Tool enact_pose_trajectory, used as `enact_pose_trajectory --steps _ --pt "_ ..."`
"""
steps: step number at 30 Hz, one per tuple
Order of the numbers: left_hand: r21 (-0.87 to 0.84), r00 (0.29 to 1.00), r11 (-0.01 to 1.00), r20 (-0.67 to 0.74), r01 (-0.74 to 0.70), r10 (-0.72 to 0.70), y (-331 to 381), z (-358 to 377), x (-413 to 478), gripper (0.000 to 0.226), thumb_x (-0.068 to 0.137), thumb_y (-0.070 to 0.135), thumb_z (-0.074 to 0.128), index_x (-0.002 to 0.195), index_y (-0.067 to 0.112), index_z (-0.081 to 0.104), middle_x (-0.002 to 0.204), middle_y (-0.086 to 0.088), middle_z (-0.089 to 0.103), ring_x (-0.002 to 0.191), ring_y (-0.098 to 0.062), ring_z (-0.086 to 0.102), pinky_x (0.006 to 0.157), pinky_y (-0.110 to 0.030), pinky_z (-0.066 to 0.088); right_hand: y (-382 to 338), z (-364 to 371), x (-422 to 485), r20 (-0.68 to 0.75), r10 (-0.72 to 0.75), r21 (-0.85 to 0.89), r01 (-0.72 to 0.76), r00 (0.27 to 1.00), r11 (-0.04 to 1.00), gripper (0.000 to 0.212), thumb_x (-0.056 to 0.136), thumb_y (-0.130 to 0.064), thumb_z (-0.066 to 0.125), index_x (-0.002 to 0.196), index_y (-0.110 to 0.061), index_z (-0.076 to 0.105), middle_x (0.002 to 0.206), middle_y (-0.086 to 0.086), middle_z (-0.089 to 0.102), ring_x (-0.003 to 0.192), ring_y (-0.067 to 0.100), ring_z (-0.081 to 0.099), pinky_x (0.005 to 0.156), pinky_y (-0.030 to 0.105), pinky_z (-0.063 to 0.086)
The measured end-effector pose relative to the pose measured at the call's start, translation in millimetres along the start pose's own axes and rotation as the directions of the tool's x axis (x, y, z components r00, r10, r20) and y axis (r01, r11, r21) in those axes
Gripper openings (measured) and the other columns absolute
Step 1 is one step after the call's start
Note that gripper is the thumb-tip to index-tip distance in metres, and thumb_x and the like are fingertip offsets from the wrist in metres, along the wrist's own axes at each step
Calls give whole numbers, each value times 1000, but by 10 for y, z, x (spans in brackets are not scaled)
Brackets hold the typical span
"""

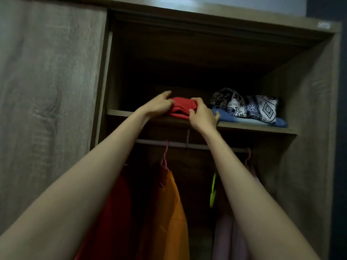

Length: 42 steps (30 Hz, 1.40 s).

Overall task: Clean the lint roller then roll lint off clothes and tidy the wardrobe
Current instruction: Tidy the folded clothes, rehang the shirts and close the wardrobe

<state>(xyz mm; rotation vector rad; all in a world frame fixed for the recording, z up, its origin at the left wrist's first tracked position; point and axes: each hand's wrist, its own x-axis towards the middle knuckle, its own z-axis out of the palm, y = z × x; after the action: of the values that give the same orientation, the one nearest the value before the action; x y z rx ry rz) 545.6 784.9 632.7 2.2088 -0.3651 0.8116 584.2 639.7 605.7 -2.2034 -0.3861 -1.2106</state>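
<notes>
A folded red garment [181,108] lies on the wardrobe's upper shelf [120,112], near its front edge. My left hand [158,106] holds its left end, fingers reaching over the top. My right hand [201,114] grips its right end, fingers curled over the cloth and thumb at the front. Both arms stretch up from below. The lint roller is not in view.
A black-and-white patterned cloth [249,106] sits on a folded blue garment [262,121] on the same shelf to the right. Below, a rail [180,144] carries an orange garment [170,212], a dark red one [116,212], pink clothes [225,239] and a green hanger [213,192]. A sliding door [47,100] covers the left.
</notes>
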Motion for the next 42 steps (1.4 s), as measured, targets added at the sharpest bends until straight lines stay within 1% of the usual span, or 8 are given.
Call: enact_pose_trajectory --steps 6,10,16,19,25,29,33,42 --pt "-332 970 930 -230 -159 83 173 65 -539 65 94 2 44 152 20 25 136 3 43 93 9 58 76 -6 43 46 -117 -513 -317 -107 525 268 943 808 49 88 6 46 135 -11 46 132 6 55 120 11 49 100 17 38" --pt "-698 952 679 -307 -230 7 152 204 -1142 62 96 29 52 151 32 24 141 5 45 117 -4 54 85 -20 51 11 -309 -1109 -486 -138 555 426 863 714 51 86 11 49 132 -10 48 130 -4 52 126 3 46 109 20 33" --pt "-827 930 535 -38 177 -366 -24 378 -1839 107 60 60 77 149 34 25 138 3 52 113 -16 60 92 -38 52 243 -309 -2153 -426 -124 603 383 896 700 46 87 11 55 127 -12 53 123 -8 56 121 4 52 105 22 36" --pt "-842 884 405 163 356 -438 -139 618 -2145 65 69 48 77 123 17 59 110 -5 73 90 -19 73 83 -40 59 433 -268 -2600 -292 -114 680 290 950 673 49 86 8 54 127 -18 52 126 -6 56 123 10 51 105 27 37" --pt "-827 817 425 69 368 -573 -493 1258 -2822 8 87 18 63 93 18 68 83 0 71 65 -7 66 66 -22 54 834 -357 -3029 469 247 883 -440 848 -166 53 86 -43 46 132 -16 50 115 9 57 77 14 56 66 26 45" --pt "-801 872 488 84 347 -482 -665 1572 -3207 26 72 26 70 98 24 68 89 8 73 75 -1 67 65 -15 52 1064 -261 -3173 744 332 650 -744 580 -155 47 89 -49 52 123 -17 61 106 4 67 76 15 61 75 34 52" --pt "-745 893 551 132 376 -431 -683 1743 -3385 44 64 33 73 107 30 66 97 12 72 90 -6 65 69 -10 49 1163 -224 -3435 699 442 616 -787 563 28 30 92 -34 55 79 -20 77 87 1 75 86 20 67 99 45 47" --pt "-363 842 764 310 534 -441 -528 2118 -3575 101 70 77 59 152 30 24 156 12 24 142 -2 24 120 -31 16 1177 -257 -3623 448 597 692 -681 665 239 9 90 -27 62 90 -19 68 89 4 73 88 22 70 81 37 57"
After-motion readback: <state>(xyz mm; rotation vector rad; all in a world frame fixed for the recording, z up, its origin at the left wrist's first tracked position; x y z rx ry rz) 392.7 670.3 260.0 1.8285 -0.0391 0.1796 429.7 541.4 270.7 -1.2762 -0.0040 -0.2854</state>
